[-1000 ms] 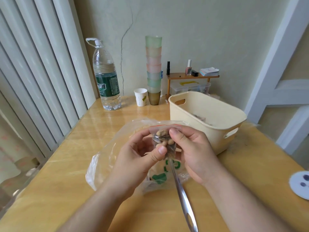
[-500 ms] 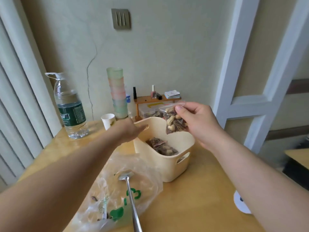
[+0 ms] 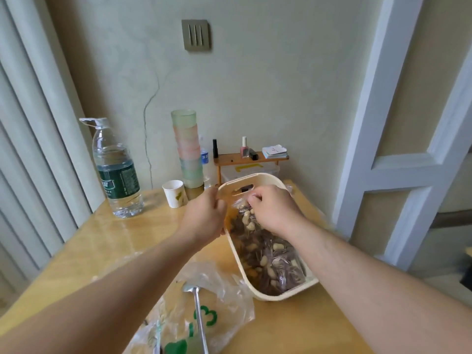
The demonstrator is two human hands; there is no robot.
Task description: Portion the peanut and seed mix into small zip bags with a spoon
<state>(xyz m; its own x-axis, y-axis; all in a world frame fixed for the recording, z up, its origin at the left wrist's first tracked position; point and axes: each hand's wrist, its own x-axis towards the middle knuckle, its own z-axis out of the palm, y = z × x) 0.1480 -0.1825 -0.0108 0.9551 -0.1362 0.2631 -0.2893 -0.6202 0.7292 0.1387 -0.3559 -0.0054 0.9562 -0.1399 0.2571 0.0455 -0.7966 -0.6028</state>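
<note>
Pinching the top edge of a filled small zip bag (image 3: 244, 217), the right hand (image 3: 274, 209) lowers it into the cream basket (image 3: 274, 296), fingers curled around the bag's seal. The left hand (image 3: 205, 219) grips the basket's near rim beside the handle slot, fingers curled over the edge to steady it. Half a second ago the bag was held up above the basket; a second ago both hands were closing it over the large plastic bag. So one portion seems finished and is joining the other filled bags (image 3: 278, 261) heaped inside the basket.

Nearer the viewer, the spoon (image 3: 198, 312) lies untouched on the large clear plastic bag (image 3: 219, 300) with a green logo, which looks nearly empty of mix.

Everything sits on a glossy wooden table (image 3: 102, 251). Against the pale green wall stand a big water bottle (image 3: 116, 169), a paper cup (image 3: 175, 194), a stack of pastel cups (image 3: 187, 149) and a small wooden shelf (image 3: 251, 158) holding cosmetics. A white door frame rises at right.
</note>
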